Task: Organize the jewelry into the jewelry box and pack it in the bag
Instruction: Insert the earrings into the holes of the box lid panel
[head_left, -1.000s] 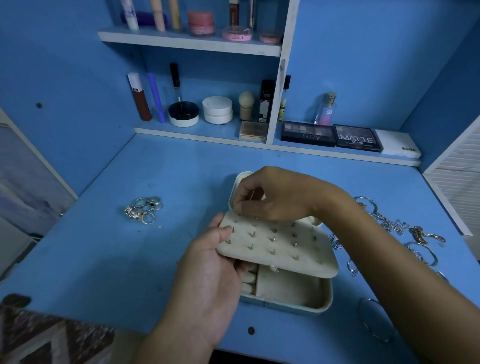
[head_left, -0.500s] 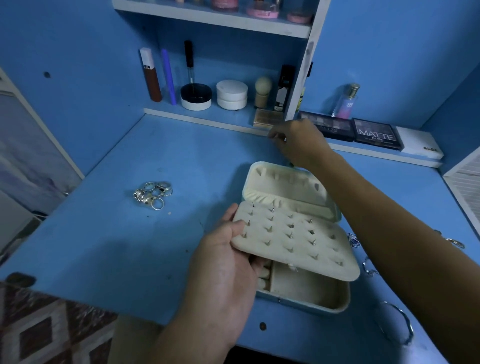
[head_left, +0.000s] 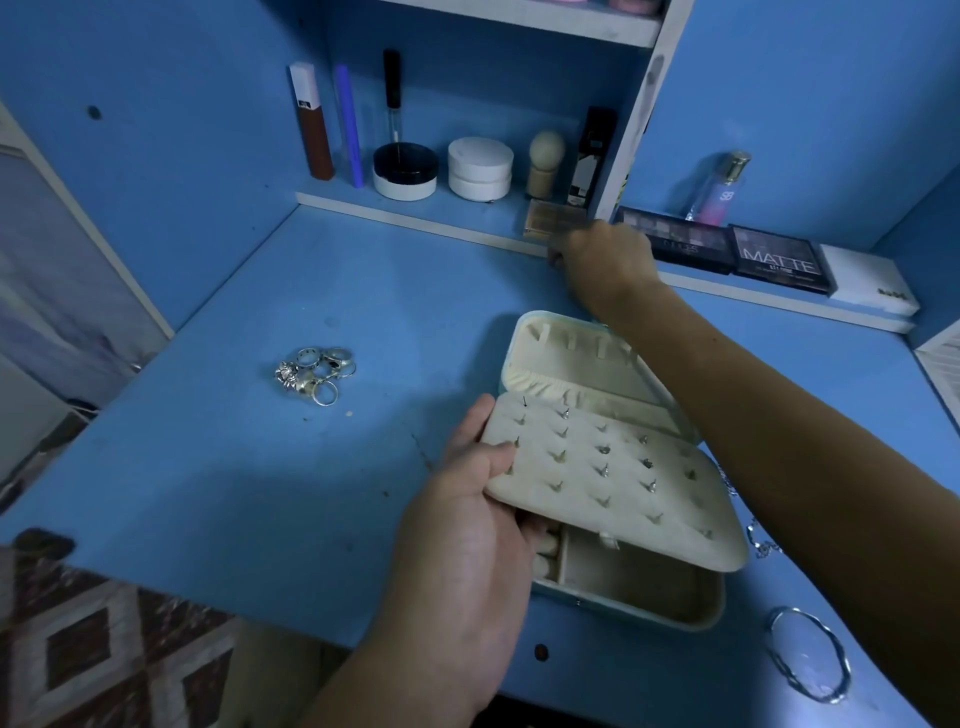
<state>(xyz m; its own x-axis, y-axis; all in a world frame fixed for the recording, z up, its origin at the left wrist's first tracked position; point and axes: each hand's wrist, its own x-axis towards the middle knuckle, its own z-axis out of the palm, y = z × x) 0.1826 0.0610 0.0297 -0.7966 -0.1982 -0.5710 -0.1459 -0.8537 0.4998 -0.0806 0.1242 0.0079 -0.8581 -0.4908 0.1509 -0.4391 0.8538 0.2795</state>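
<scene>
Head view: left hand (head_left: 467, 525) grips earring panel (head_left: 613, 483) over jewelry box (head_left: 649, 597); right hand (head_left: 605, 260) grip unclear

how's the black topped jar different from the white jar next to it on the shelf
The black-topped jar has a dark lid over a white base; the white jar is white all over. The black-topped jar looks a little wider and stands left; the white jar stands right, with a seam around its middle. Both are round, squat, closed, upright on the shelf.

Home vanity nook, blue desk (head_left: 311, 467) w/ shelves, makeup palettes (head_left: 779, 254), cream jars (head_left: 480, 166), perfume bottle (head_left: 719, 189)
</scene>
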